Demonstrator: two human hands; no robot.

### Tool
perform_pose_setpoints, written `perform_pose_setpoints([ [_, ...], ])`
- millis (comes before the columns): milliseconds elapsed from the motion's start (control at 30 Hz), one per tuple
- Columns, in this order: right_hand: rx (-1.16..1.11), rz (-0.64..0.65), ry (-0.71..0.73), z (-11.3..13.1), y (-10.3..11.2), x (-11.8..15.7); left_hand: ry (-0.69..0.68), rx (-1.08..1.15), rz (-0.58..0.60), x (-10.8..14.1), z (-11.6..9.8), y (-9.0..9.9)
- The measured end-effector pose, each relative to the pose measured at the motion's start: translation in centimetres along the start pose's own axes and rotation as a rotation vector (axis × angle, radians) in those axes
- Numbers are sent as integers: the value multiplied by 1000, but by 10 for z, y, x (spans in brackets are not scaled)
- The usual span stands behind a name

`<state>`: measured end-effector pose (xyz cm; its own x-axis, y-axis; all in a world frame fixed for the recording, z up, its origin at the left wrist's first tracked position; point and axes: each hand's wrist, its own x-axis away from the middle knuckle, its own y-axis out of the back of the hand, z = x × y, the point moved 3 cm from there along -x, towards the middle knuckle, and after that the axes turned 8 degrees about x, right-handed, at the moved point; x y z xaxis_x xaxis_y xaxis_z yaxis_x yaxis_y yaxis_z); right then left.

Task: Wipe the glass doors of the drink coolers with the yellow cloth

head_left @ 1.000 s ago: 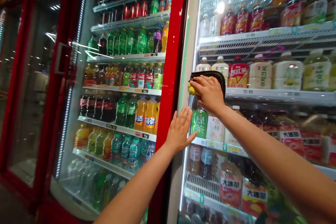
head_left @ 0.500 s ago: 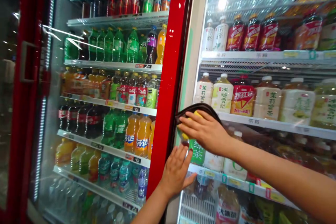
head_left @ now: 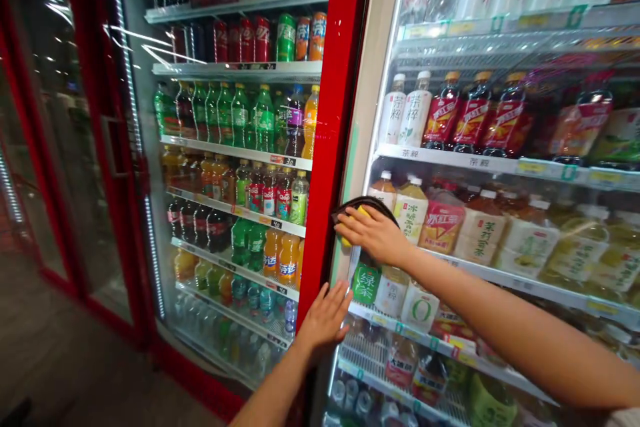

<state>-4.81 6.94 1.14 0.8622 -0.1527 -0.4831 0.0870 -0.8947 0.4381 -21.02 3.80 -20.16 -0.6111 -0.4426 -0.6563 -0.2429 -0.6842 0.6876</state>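
My right hand (head_left: pixel 373 233) lies over a dark brown cloth with a yellow patch (head_left: pixel 367 202), pressing it against the pale door frame of the right drinks fridge (head_left: pixel 380 33). Its fingers point left, and most of the cloth is hidden beneath the palm. Lower and further left, my left hand (head_left: pixel 325 317) rests with outstretched fingers at the seam beside the red fridge frame (head_left: pixel 320 213). Nothing shows in that hand. Behind the glass near my right hand stand a green-labelled tea bottle (head_left: pixel 366 283) and several pale-labelled bottles.
The left fridge holds cans and soft-drink bottles on white shelves (head_left: pixel 235 147). On its far side is a door handle (head_left: pixel 115 147). Another red-framed glass door (head_left: pixel 95 147) stands further left, above the dark floor (head_left: pixel 65 360). Bright light reflections cross the glass.
The view has shifted, showing more floor and doors at left. Still on the cloth, my right hand appears slightly further left. My left hand has dropped a little, leaving a wider gap between the hands.
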Motion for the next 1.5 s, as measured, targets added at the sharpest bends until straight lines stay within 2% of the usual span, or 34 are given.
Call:
perform_pose_setpoints([
  [67,33,1,-157,-26,15,-19,3,20,19,-17,6,29],
  [133,52,1,-266,-38,23,-28,10,34,22,-35,10,56],
  [200,34,-2,-222,-35,24,-27,9,38,13,-51,13,81],
  [267,-10,-11,-64,-32,23,-24,-17,38,-4,-65,15,104],
  [333,-39,-23,42,-41,28,-25,-73,36,-18,-77,18,128],
  [367,-34,-29,24,-52,34,-27,-105,36,-21,-83,20,139],
  [400,-16,-35,-45,-65,41,-30,-135,38,-21,-90,23,150],
  [467,39,-43,-273,-88,57,-32,-167,45,-19,-103,29,169],
  [533,84,-46,-485,-94,67,-26,-147,57,-24,-115,35,182],
  [567,95,-43,-542,-90,69,-21,-121,62,-31,-120,38,187],
  [633,92,-20,-532,-75,69,-12,-70,71,-44,-128,43,192],
  [700,64,21,-423,-67,68,-8,-53,84,-48,-134,46,193],
  [767,43,53,-374,-76,72,-8,-68,103,-42,-141,47,192],
  [833,59,51,-475,-96,82,-3,-63,117,-45,-151,47,189],
  [900,102,21,-660,-110,92,12,-21,121,-67,-163,46,185],
  [1000,155,-18,-870,-99,92,50,49,117,-101,-182,43,179],
  [1033,165,-14,-856,-91,89,62,61,115,-101,-188,42,177],
  [1100,135,35,-629,-78,80,77,67,108,-79,-200,41,174],
  [1167,118,61,-495,-81,78,91,66,100,-50,-212,42,172],
  [1233,133,53,-575,-97,83,107,72,98,-41,-224,43,171],
  [1300,170,29,-787,-110,90,128,83,108,-58,-233,42,169],
  [1367,214,4,-964,-109,94,151,88,119,-81,-238,40,167],
  [1433,228,13,-969,-100,93,163,88,123,-104,-240,39,164],
  [1500,199,57,-823,-97,90,163,86,122,-135,-243,38,163],
])
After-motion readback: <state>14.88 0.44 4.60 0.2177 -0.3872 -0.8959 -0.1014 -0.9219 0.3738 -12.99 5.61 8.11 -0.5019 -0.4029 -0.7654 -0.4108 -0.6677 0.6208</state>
